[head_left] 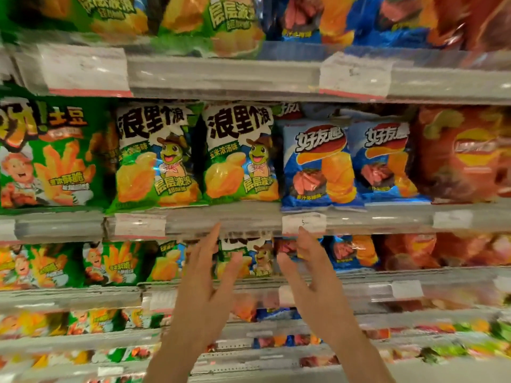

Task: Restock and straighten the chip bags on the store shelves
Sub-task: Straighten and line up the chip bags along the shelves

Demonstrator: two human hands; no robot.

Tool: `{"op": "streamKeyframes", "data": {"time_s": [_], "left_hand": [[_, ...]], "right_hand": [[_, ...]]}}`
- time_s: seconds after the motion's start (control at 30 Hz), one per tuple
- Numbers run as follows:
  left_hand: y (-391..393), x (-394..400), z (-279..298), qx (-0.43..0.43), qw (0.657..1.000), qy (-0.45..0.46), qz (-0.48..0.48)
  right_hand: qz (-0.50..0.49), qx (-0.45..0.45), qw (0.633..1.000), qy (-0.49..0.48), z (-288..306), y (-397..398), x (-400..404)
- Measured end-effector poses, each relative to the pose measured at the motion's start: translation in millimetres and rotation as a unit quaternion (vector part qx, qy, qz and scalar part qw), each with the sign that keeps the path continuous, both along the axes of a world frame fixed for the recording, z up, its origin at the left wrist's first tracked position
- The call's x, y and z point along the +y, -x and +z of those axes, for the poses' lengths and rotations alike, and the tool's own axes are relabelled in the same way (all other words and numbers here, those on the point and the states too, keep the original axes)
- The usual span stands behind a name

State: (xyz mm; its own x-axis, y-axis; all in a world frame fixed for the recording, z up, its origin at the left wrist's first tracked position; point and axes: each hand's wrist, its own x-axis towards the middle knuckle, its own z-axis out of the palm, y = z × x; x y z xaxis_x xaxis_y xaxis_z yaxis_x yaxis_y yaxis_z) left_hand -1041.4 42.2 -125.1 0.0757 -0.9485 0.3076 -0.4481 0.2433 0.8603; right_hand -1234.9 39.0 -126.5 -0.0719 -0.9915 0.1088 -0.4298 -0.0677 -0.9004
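Shelves (221,78) fill my feed top to bottom, stacked w/ chip bags, and the whole pic is smeared by motion blur. Both hands are raised in front of the rack, palms turned toward each other. The left hand (204,275) has its fingers straight and spread, the longest tip reaching up to the front rail (243,219) of the mid shelf; it holds nothing. The right hand (312,272) mirrors it, fingers straight and loose, tip just under a white price tag (304,223); it holds nothing either.

Between the two hands, one row down, I see a green-and-white chip bag (249,258) standing on its shelf. Whether the fingers actually touch it I can't tell, as the blur is too heavy there.

Above the hands, on the mid shelf, two green-and-white bags w/ a cartoon turtle stand upright side by side: one on the left (157,158), one on the right (237,153). Just beside them to the right are two blue bags (320,164), also upright, then a red-orange bag (464,153). At the far left sits a green bag w/ fries artwork (47,153). The top shelf carries more green bags (232,23) on the left and blue ones (331,20) on the right. Lower rows hold smaller packs, too blurred to read.
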Motion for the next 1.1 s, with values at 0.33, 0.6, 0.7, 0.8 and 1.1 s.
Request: {"op": "streamKeyframes", "data": {"time_s": [0.33, 0.6, 0.7, 0.8, 1.1], "left_hand": [[138, -13, 33, 0.004, 0.998, 0.006, 0.057], [170, -56, 66, -0.081, 0.993, 0.06, 0.062], [176, -79, 76, -0.101, 0.989, 0.079, 0.068], [177, -102, 84, -0.098, 0.991, 0.058, 0.071], [161, -161, 96, -0.057, 0.998, 0.007, 0.039]], "right_hand": [[0.003, -0.022, 1.0, 0.011, 31, 173, -16], [0.002, 0.049, 0.994, 0.094, 65, 204, -41], [0.031, 0.086, 0.988, 0.125, 83, 191, -59], [0.05, 0.112, 0.981, 0.147, 96, 172, -86], [0.186, 0.149, 0.97, 0.044, 135, 147, -155]]}}
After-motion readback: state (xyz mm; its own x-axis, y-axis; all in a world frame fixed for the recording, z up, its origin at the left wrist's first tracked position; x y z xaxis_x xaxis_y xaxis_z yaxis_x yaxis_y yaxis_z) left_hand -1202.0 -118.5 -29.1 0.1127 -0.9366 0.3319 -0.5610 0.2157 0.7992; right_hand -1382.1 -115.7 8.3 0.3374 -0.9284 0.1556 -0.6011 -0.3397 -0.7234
